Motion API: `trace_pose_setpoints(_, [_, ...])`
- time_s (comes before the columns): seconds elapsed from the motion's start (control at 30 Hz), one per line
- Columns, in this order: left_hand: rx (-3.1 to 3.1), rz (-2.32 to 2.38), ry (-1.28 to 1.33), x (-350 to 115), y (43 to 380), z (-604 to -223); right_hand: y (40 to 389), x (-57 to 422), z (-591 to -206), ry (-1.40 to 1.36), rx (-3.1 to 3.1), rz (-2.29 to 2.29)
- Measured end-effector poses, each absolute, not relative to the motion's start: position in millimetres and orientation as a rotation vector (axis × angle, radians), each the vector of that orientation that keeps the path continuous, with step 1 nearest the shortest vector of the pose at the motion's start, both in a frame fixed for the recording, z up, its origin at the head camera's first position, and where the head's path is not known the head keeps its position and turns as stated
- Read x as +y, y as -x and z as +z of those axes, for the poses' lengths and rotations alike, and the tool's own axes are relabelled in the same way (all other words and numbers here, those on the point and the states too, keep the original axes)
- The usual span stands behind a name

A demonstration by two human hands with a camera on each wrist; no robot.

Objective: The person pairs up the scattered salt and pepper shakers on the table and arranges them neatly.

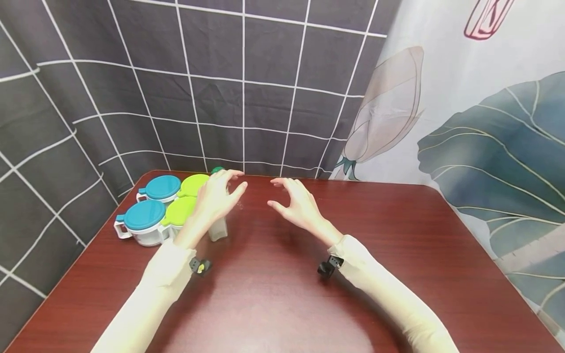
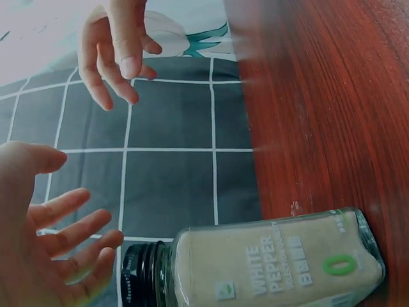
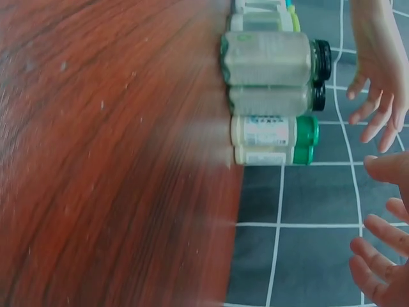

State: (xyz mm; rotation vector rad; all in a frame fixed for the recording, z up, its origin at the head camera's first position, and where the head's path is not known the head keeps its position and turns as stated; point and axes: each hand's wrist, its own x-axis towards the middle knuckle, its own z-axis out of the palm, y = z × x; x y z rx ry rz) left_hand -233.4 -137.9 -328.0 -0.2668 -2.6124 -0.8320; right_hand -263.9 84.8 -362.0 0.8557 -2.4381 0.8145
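My left hand (image 1: 215, 198) and my right hand (image 1: 301, 206) hang above the red-brown table (image 1: 273, 279), palms roughly facing, with a gap between them. On each, the fingers are loosely bent and a little apart, the thumb well parted from them — I grip nothing with either.

Taking a clock face centred on my left hand in the head view, my right hand lies at 3 o'clock. The white pepper bottle (image 2: 275, 265) is nearest my left hand, standing upright on the table at 6 o'clock, its top hidden behind that hand; in the right wrist view my fingertips sit clear of its black cap (image 2: 142, 274). A second black-capped bottle (image 3: 271, 100) stands beside it, then two green-capped bottles (image 3: 265, 131), with a green cap showing at 12 o'clock.

At 9 o'clock are two lime-lidded pots (image 1: 180, 212) and, farther out, two blue-lidded pots (image 1: 144, 215) — all with lids on. A dark grid cloth (image 1: 265, 103) hangs at 12 o'clock, a white printed cloth (image 1: 468, 63) at 2.
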Motion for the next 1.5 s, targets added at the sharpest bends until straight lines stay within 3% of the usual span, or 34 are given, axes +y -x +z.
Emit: trace_pose_setpoints(1.5, [-2.495, -1.003, 0.132, -177, 208, -333, 256, 42, -369, -0.958, -2.423, 1.067])
